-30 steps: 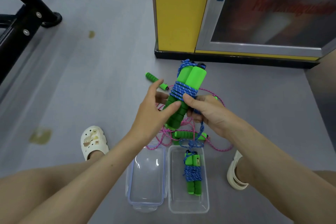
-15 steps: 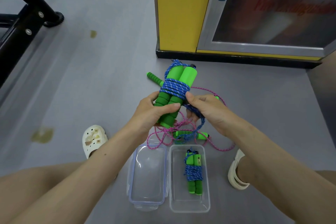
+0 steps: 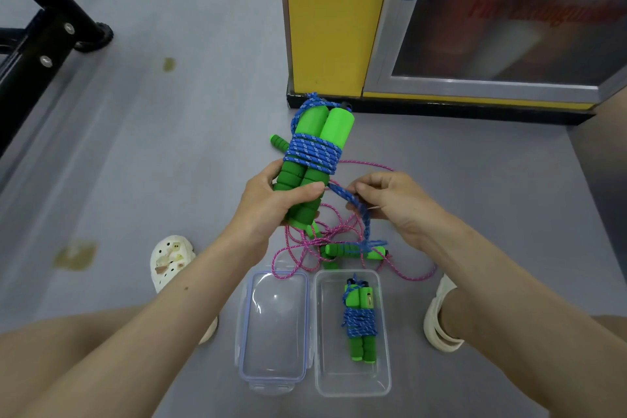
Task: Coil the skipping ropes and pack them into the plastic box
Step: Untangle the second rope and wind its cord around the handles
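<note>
A: Status?
B: Open box (image 3: 353,382), 1 rope (image 3: 359,321) packed. Pink rope (image 3: 334,231) loose on floor behind it. L hand (image 3: 268,204) grips 2nd pair of handles (image 3: 325,125); R hand (image 3: 390,204) pinches blue tail (image 3: 342,193).
A: Next?
B: Prob. wrap the slack, tuck end, then box it.

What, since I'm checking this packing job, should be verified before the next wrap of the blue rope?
1. Left hand grip on the handles: ok, fingers curled round the foam.
2. Right hand pinching the blue rope: ok.
3. Wraps snug: ok, neat band.
4. Tail free of the pink rope: cannot tell, they cross on the floor.
5. Box open with room: ok, one bundle inside, lid beside it.
</note>
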A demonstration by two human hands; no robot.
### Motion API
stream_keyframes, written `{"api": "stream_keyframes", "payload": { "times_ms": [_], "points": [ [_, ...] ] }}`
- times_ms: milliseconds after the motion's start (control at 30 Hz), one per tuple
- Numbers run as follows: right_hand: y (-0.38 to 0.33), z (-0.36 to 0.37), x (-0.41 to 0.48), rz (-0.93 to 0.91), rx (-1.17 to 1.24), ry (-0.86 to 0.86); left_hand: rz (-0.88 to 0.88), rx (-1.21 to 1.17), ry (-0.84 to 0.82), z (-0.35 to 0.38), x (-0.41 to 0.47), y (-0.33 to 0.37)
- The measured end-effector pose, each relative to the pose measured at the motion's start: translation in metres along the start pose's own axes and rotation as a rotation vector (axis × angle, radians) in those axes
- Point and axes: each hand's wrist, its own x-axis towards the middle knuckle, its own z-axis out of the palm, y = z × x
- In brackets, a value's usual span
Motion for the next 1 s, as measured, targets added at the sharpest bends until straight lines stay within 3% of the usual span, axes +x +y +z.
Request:
{"api": "stream_keyframes", "payload": {
  "times_ms": [267, 500, 700, 900, 1000],
  "points": [
    [0.0009, 0.0038, -0.0055, -0.054, -0.078, -0.097, 0.008, -0.010, -0.004, -0.0035, 0.0012, 0.0026],
    [0.0018, 0.0025, -0.0010, -0.072, -0.156, 0.021, 0.002, 0.002, 0.008, -0.0050, 0.0013, 0.0024],
    [0.0031, 0.0066, -0.0061, -0.122, -0.251, -0.042, 0.030, 0.047, -0.006, -0.0027, 0.0001, 0.0033],
    [-0.0023, 0.0073, -0.0054, -0.094, -0.040, 0.043, 0.049, 0.071, 0.024, -0.0012, -0.0007, -0.0003],
    [-0.0030, 0.0077, -0.0048, -0.055, -0.130, 0.013, 0.058, 0.073, 0.016, 0.0002, -0.0012, -0.0006]
  ]
}}
